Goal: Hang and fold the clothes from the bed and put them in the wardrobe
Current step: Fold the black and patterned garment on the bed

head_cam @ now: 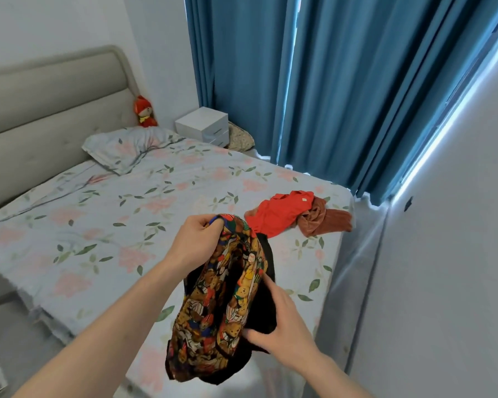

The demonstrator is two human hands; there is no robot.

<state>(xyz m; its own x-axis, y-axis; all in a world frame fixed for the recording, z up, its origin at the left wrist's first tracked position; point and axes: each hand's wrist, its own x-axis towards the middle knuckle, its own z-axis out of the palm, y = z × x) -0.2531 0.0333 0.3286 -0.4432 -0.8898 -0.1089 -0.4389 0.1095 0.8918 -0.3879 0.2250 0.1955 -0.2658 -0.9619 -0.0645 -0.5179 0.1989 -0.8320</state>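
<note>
while the top edge of a bear-print garment (213, 305) is pinched between the curled fingers and thumb of the left hand (197, 239), its lower part is gripped by the right hand (279, 320), whose thumb is laid across the printed cloth and whose fingers are wrapped round the black lining beside it; the garment is held up in the air over the near corner of the bed (104, 225), hanging in loose folds between the two hands. just beyond it, a red garment (279, 211) is seen lying crumpled on the floral sheet near the bed's right edge, with a rust-brown garment (325, 222) bunched against it, the two touching. a pillow (127, 147) in the same floral print is set at the padded headboard (41, 96), and a small plush toy (145, 112) is propped behind it. a white bedside cabinet (203, 124) is placed beside blue curtains (314, 81)
</note>
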